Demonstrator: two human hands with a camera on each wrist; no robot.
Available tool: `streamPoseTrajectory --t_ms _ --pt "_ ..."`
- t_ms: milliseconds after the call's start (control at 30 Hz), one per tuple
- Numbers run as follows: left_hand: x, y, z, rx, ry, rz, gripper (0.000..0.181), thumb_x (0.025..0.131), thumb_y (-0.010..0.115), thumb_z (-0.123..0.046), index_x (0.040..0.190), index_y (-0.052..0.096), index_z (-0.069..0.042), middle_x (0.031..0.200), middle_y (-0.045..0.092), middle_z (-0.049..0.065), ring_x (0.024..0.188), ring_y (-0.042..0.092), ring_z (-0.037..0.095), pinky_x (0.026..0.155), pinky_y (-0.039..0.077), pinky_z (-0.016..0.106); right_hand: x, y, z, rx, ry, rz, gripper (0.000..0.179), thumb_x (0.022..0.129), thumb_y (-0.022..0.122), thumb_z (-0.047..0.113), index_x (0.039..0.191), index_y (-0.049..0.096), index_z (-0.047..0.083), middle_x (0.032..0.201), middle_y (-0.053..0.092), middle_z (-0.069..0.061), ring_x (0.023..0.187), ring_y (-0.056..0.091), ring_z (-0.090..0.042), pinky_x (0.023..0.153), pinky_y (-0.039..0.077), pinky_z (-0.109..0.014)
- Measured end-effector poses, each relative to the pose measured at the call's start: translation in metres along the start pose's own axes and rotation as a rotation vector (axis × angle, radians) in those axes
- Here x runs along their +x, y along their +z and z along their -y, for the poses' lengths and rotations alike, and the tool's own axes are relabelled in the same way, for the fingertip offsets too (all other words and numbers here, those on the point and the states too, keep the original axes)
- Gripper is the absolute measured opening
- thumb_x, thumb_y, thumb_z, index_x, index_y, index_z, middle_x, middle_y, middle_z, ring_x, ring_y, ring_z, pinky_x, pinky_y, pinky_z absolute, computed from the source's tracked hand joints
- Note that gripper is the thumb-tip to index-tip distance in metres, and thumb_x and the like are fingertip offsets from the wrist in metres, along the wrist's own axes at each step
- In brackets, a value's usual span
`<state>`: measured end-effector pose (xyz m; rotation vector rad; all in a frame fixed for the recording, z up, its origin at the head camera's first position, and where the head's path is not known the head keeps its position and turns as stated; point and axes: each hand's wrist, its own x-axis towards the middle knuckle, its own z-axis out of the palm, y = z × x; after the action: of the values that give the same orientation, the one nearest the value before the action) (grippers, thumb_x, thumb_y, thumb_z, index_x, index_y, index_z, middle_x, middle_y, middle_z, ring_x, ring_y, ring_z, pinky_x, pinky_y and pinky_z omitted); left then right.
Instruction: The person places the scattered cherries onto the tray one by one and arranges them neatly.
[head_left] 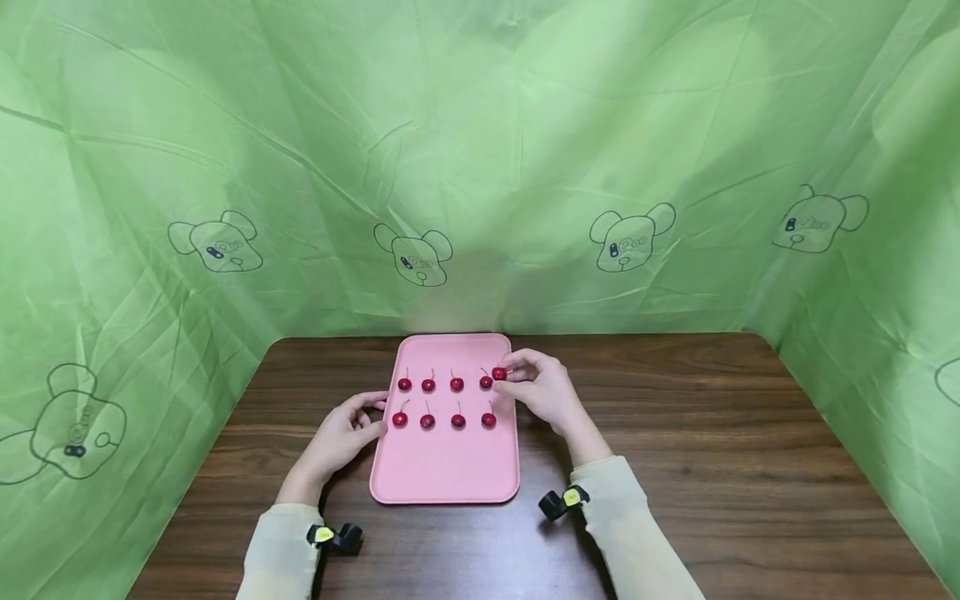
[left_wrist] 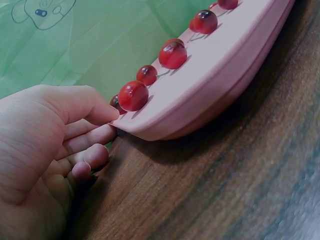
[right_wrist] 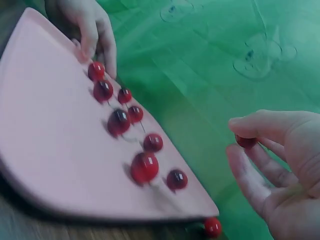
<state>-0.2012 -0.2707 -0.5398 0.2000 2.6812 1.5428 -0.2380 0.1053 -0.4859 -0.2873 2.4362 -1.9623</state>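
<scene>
Eight red cherries with thin stems, among them the front-left cherry (head_left: 400,419), stand in two rows on a pink tray (head_left: 442,479). At the tray's left edge my left hand (head_left: 341,433) holds the rim, its thumb tip on top and the other fingers bent beside the edge. My right hand (head_left: 543,392) is over the right edge and pinches a further cherry (right_wrist: 245,141) between thumb and fingertips. In the head view this held cherry (head_left: 499,373) appears close beside the back row's rightmost cherry (head_left: 486,382).
Under the tray is a dark wooden table (head_left: 712,433). Green cloth (head_left: 480,167) with printed bear faces hangs around its back and sides. In the right wrist view a cherry (right_wrist: 212,226) shows at the tray's corner.
</scene>
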Motion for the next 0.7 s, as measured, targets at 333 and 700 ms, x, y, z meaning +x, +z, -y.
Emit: streamPoseTrajectory --t_ms 333,700 --pt "0.001 0.000 0.001 -0.002 0.015 -0.008 0.050 0.097 0.080 -0.008 0.145 0.068 -0.006 0.126 0.069 0.014 0.081 0.056 0.017 0.070 0.045 0.026 -0.007 0.049 0.021 -0.024 0.007 0.061 0.030 0.087 0.092 0.012 0.114 0.079 0.010 0.107 0.078 -0.004 0.096 0.073 -0.023 0.080 0.060 -0.033" --pt "0.000 -0.001 0.000 0.001 0.011 -0.002 0.050 0.097 0.080 -0.009 0.146 0.067 -0.007 0.126 0.069 0.014 0.082 0.057 0.019 0.070 0.046 0.026 -0.019 0.097 0.028 0.052 -0.065 0.135 0.033 0.086 0.090 0.007 0.117 0.078 0.005 0.104 0.076 -0.002 0.097 0.072 -0.019 0.083 0.060 -0.029"
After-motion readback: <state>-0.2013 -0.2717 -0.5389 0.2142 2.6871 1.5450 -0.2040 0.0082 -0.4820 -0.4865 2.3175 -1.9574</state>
